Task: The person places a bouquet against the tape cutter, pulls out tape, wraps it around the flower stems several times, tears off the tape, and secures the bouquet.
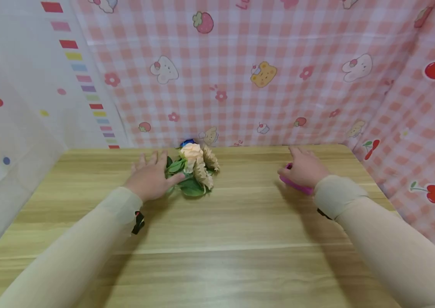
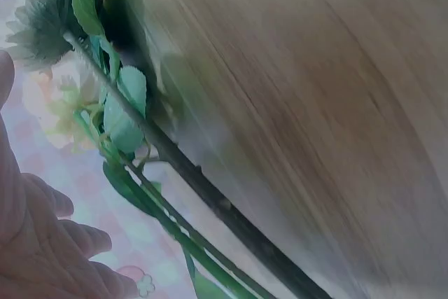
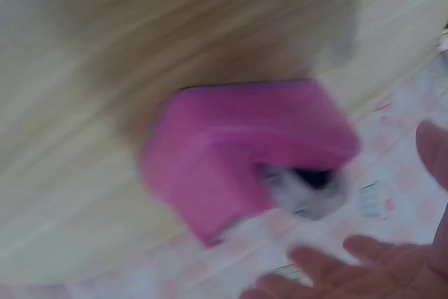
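Note:
My left hand [image 1: 148, 179] is at the back left of the wooden table, its fingers spread beside a bunch of flowers [image 1: 194, 164]. The bunch has a cream bloom, beige blooms, a bit of blue and green leaves. In the left wrist view, stems [image 2: 231, 208] run past the palm, apart from the fingers. Over at the right, my right hand [image 1: 306, 167] hovers by a magenta tape dispenser [image 1: 297, 186]. The right wrist view, blurred, shows the dispenser [image 3: 245, 138] with a pale roll [image 3: 311, 190] and the fingers [image 3: 329, 264] extended, not gripping it.
The wood-grain table [image 1: 221, 256] spans the space before me. A pink checked cloth [image 1: 221, 72] hangs along its back edge and right side. At the left hangs a white dotted cloth [image 1: 17, 85].

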A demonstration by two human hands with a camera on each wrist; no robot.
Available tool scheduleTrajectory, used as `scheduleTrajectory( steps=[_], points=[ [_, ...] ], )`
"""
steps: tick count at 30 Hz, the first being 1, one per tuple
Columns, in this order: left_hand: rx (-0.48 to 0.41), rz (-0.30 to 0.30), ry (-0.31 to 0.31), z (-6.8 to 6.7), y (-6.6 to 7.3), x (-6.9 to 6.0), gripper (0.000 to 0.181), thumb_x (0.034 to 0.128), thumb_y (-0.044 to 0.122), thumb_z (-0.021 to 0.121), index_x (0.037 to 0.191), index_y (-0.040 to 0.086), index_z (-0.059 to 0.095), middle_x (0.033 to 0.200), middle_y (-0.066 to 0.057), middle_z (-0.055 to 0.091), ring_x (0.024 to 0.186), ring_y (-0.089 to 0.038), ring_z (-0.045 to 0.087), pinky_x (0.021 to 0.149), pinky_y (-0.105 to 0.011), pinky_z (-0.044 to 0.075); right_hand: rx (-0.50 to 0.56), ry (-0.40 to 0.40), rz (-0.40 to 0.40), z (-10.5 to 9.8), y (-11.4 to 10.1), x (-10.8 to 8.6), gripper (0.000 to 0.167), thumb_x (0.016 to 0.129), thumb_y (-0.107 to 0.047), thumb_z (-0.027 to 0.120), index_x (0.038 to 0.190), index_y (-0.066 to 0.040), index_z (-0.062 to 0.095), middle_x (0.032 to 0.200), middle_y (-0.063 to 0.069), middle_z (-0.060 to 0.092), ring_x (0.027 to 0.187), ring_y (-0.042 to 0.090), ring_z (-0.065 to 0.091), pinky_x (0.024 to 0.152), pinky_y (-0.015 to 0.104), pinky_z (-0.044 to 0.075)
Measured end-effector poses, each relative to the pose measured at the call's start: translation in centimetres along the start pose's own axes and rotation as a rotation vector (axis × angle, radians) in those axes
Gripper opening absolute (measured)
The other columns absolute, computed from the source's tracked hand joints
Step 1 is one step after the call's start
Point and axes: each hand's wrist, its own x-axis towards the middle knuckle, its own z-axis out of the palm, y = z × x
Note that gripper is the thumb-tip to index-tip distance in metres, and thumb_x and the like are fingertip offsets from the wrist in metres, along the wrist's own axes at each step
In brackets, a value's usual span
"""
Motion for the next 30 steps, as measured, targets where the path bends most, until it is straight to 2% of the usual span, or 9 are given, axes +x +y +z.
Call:
scheduleTrajectory(
  steps=[3,6,10,13,17,21,25,28,30],
  points=[
    [-0.003,-0.008,-0.009,0.2,-0.6,-0.2,0.112,0.0945,0.087,0.03,0.169,0.009,0.001,0.174,-0.027,0.0,0.154,-0.063,-0.008,0.121,-0.079,0.001,-0.014,-0.064,0.024,0.5,1.2,-0.1,0.095,0.098,-0.045,0.065,0.163,0.007,0.019,0.159,0.037,0.038,0.145,0.058,0.039,0.12,0.067,0.032],
    [-0.002,-0.014,-0.009,0.1,-1.1,-0.3,0.113,0.0942,0.088,0.029,0.169,0.009,0.001,0.174,-0.027,0.0,0.154,-0.063,-0.008,0.12,-0.08,-0.001,-0.007,-0.105,0.044,1.0,1.8,-0.1,0.094,0.096,-0.045,0.071,0.161,0.006,0.026,0.15,0.037,0.049,0.134,0.055,0.053,0.112,0.067,0.044],
    [0.002,-0.017,0.005,-0.1,-1.2,-0.4,0.11,0.0966,0.085,0.032,0.169,0.008,0.002,0.173,-0.028,0.002,0.154,-0.064,-0.006,0.119,-0.08,-0.001,0.025,-0.076,0.047,1.3,2.1,-0.1,0.081,0.092,-0.033,0.08,0.151,0.004,0.038,0.137,0.033,0.06,0.122,0.048,0.062,0.104,0.063,0.05],
    [0.01,-0.025,-0.001,0.1,-1.2,-0.6,0.107,0.0982,0.082,0.033,0.169,0.009,0.0,0.173,-0.029,0.003,0.154,-0.064,-0.005,0.12,-0.08,-0.001,0.019,-0.046,0.027,1.6,2.2,-0.1,0.066,0.091,-0.024,0.081,0.141,0.003,0.046,0.129,0.031,0.065,0.116,0.045,0.065,0.102,0.061,0.051],
    [-0.002,-0.033,-0.024,0.4,-1.4,-0.6,0.108,0.0976,0.083,0.033,0.169,0.01,-0.002,0.173,-0.029,0.002,0.154,-0.063,-0.006,0.12,-0.08,-0.002,-0.01,-0.057,0.039,1.9,2.4,-0.1,0.056,0.092,-0.021,0.077,0.134,0.003,0.049,0.126,0.03,0.066,0.114,0.046,0.066,0.103,0.063,0.05],
    [-0.023,-0.033,-0.014,0.2,-1.8,-0.5,0.107,0.0983,0.082,0.034,0.169,0.01,-0.002,0.173,-0.029,0.001,0.154,-0.064,-0.007,0.119,-0.081,-0.002,-0.039,-0.045,0.05,1.8,2.4,0.1,0.058,0.091,-0.022,0.078,0.134,0.003,0.05,0.126,0.03,0.066,0.114,0.046,0.066,0.103,0.063,0.05],
    [-0.027,-0.036,-0.013,-0.1,-2.0,-0.6,0.107,0.0988,0.081,0.034,0.169,0.009,-0.002,0.173,-0.029,0.0,0.154,-0.064,-0.008,0.119,-0.08,-0.002,-0.09,-0.019,0.018,2.1,1.8,0.3,0.065,0.09,-0.027,0.081,0.137,0.004,0.05,0.126,0.028,0.066,0.113,0.043,0.066,0.102,0.062,0.051],
    [-0.025,-0.039,-0.023,-0.1,-2.1,-0.7,0.107,0.0991,0.081,0.034,0.169,0.008,-0.003,0.173,-0.029,-0.001,0.154,-0.064,-0.008,0.119,-0.08,-0.001,-0.107,-0.017,-0.018,2.5,0.1,0.2,0.067,0.09,-0.029,0.082,0.14,0.003,0.05,0.128,0.025,0.066,0.116,0.041,0.066,0.104,0.06,0.052],
    [-0.022,-0.043,-0.019,-0.2,-2.5,-0.6,0.106,0.0994,0.08,0.034,0.169,0.008,-0.001,0.173,-0.029,0.001,0.154,-0.064,-0.006,0.119,-0.081,0.0,-0.096,-0.033,-0.025,2.7,-1.8,0.0,0.072,0.091,-0.029,0.082,0.145,0.002,0.046,0.132,0.026,0.065,0.12,0.042,0.066,0.106,0.06,0.051]
  ],
)
